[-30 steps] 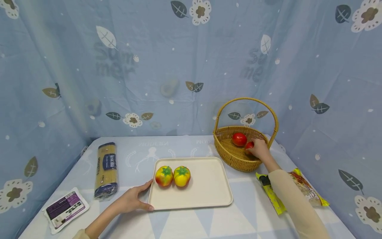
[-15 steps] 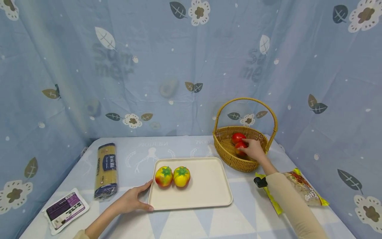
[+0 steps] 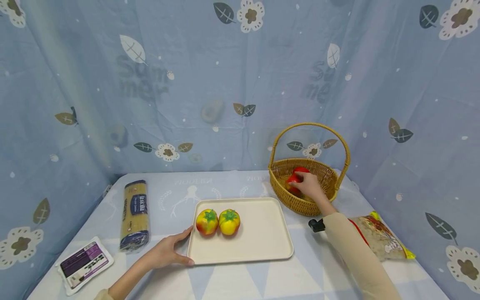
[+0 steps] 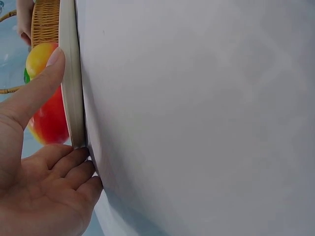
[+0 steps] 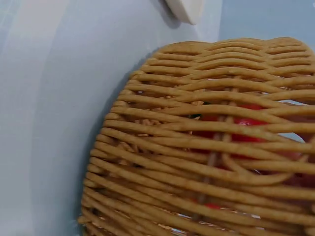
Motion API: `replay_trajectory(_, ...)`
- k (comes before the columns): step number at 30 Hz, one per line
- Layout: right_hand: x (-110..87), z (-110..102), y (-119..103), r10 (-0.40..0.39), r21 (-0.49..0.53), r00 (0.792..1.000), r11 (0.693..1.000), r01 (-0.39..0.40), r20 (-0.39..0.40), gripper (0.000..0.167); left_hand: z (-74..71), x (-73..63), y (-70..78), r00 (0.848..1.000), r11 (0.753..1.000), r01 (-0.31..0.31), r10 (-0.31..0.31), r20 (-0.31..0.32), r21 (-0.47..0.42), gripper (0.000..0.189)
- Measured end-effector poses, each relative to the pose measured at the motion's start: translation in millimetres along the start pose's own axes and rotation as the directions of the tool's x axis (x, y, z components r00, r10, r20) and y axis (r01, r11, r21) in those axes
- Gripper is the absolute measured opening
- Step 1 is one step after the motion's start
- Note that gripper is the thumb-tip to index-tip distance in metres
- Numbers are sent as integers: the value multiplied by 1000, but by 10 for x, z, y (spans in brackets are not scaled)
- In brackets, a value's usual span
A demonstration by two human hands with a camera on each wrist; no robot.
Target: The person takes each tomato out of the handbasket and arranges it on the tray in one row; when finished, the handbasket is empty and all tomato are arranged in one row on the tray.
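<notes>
Blue curtains [image 3: 187, 83] surround a table [image 3: 225, 183]. Left hand [image 3: 165, 251], spread, touches left edge of tray [image 3: 262, 229]; right hand [image 3: 311, 186] grips red fruit [image 3: 293, 179] in basket [image 3: 290, 201].

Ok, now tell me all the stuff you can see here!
Tray: 1, cream, middle
Yellow fruits: 2, yellow-red with green tops, on tray
Basket: 1, tan, back right
Red fruits: 2, red, in basket
Pasta: 1, yellow and blue, left
Flat pack: 1, white and purple, front left
Bag: 1, yellow and beige, right
Tablecloth: 1, white and blue, underneath
Curtain: count unclear, blue, back and sides
Sleeves: 2, beige, front
Black thing: 1, black, beside right sleeve
Left hand: 1, touching tray
Right hand: 1, holding a red fruit
</notes>
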State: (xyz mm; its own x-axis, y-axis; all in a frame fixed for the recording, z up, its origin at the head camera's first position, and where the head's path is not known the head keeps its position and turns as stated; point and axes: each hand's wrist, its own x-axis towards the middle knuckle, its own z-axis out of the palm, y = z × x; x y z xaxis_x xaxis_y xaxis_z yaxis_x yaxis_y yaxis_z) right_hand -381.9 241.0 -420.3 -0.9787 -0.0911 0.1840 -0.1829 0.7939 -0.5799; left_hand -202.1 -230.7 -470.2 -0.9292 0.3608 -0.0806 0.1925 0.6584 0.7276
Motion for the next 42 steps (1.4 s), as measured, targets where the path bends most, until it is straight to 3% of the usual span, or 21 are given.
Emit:
replay_trajectory(12, -10, 4, 57, -14, -52, 999, 999, 16, 35, 59, 3, -3, 14, 1000, 1000, 2, -2, -9, 9, 108)
replay_trajectory(23, -89, -131, 130, 8, -64, 996, 998, -2, 90, 63, 4, -3, 9, 1000, 1000, 2, -2, -3, 0, 108)
replay_trajectory(42, -218, -315, 280, -26, -86, 990, 996, 38, 135, 63, 2, -11, 47, 999, 1000, 31, -31, -6, 2, 108)
